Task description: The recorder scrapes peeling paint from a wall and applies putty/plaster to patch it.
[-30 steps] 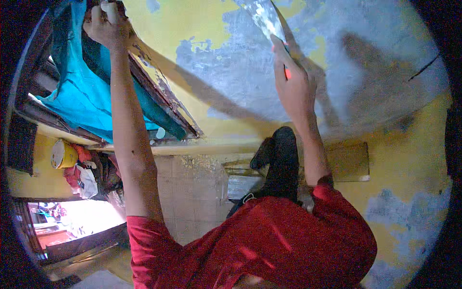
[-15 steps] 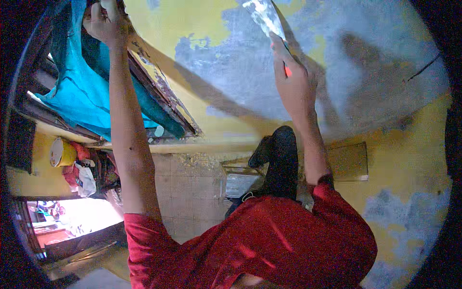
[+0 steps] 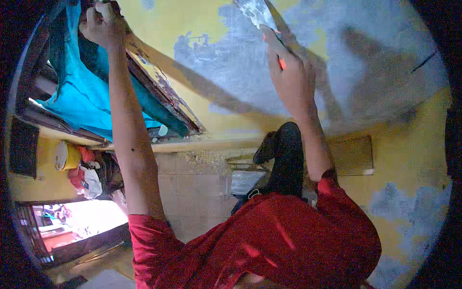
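1. My right hand (image 3: 291,79) is closed around the orange handle of a putty knife (image 3: 257,14). Its broad, smeared blade points up and away from the knuckles and lies against the wall (image 3: 226,62).
2. My left hand (image 3: 102,24) is raised well off to the left, fingers curled shut on the top of the worn window frame (image 3: 163,98), as if to steady me.
3. Around the blade and below the right hand the wall carries a wide grey, skimmed patch. I judge this stretch already filled, and the blade sits at its upper edge.
4. Yellow paint shows between the two hands, above the frame, and in a band under the grey patch. Further right and down there are more grey blotches amid yellow. By my reading a good share of the wall is left to cover.
5. A turquoise cloth (image 3: 82,96) hangs in the window just beneath the left hand.
6. Far below both hands I see the tiled floor (image 3: 192,188), my red shirt (image 3: 269,241) and a dark-trousered leg (image 3: 288,159) standing near the wall's foot.
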{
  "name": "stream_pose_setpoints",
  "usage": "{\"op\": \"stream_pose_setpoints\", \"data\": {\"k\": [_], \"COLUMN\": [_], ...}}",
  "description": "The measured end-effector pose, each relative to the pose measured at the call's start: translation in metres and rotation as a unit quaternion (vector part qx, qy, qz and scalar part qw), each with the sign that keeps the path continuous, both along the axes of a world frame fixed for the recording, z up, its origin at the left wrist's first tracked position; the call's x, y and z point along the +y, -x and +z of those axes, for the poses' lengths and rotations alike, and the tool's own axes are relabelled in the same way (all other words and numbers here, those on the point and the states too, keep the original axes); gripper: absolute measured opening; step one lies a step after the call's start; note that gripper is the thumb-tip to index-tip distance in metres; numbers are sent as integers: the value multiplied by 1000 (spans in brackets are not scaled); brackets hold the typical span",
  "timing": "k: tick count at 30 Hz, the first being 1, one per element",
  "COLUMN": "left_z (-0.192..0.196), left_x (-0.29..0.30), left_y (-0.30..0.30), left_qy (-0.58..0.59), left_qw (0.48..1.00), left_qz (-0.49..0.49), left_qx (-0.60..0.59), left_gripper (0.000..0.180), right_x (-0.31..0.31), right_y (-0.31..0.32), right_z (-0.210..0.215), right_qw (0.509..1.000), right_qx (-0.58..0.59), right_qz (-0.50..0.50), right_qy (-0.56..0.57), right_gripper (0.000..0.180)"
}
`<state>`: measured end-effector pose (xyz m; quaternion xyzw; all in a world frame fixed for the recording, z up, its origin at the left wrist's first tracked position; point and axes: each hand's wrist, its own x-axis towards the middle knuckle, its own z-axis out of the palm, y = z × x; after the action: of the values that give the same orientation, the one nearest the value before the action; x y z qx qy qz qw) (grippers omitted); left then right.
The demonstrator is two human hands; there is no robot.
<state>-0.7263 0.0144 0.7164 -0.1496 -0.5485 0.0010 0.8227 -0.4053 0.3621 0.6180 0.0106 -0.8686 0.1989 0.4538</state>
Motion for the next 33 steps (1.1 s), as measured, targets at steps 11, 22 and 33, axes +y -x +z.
{"op": "stream_pose_setpoints", "data": {"k": [11, 22, 33], "left_z": [2, 1, -7], "left_x": [-18, 5, 5], "left_y": [17, 6, 6], "left_qy": [20, -51, 2], "left_qw": [998, 982, 994], "left_qz": [48, -145, -73], "left_qx": [20, -113, -81], "left_gripper": [13, 26, 28], "right_x": [0, -6, -5], "right_y": [-1, -1, -1], "right_z": [8, 13, -1], "right_qw": [996, 998, 998], "right_qx": [-89, -55, -65], "right_qz": [-13, -9, -7], "right_qy": [-2, -31, -23], "right_gripper": [35, 41, 43]}}
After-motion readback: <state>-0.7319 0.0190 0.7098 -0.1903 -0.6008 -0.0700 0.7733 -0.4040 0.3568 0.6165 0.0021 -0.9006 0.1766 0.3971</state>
